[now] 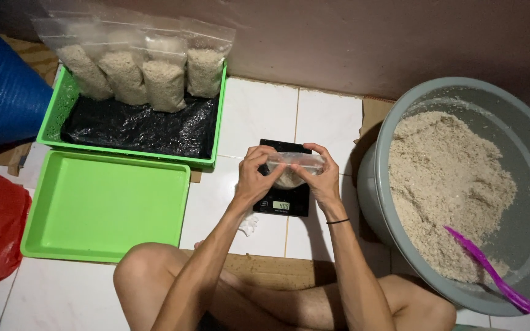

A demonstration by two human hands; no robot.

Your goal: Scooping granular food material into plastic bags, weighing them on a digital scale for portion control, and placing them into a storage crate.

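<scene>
your left hand point(254, 178) and right hand point(321, 178) meet directly above the black kitchen scale point(284, 199), both raised off it with the forearms running up from your crossed legs and converging toward each other; the wrists are bent so the fingers curl inward; between them you hold a small clear plastic bag point(294, 168) partly filled with pale grain, its bottom hanging just over the scale's platform; the left fingers are bunched together and pinched on the bag's top edge, and the right fingers are likewise closed on that edge at the other end, thumb in front; a thin black band sits on your right wrist; right of the scale stands a big grey basin point(461, 184) of the same grain with a purple scoop point(492, 273) lying in it; left of the scale is a shallow green tray point(102, 205); beyond that tray, a green basket point(62, 110) lined in black holds filled bags point(142, 70) leaning upright.
</scene>
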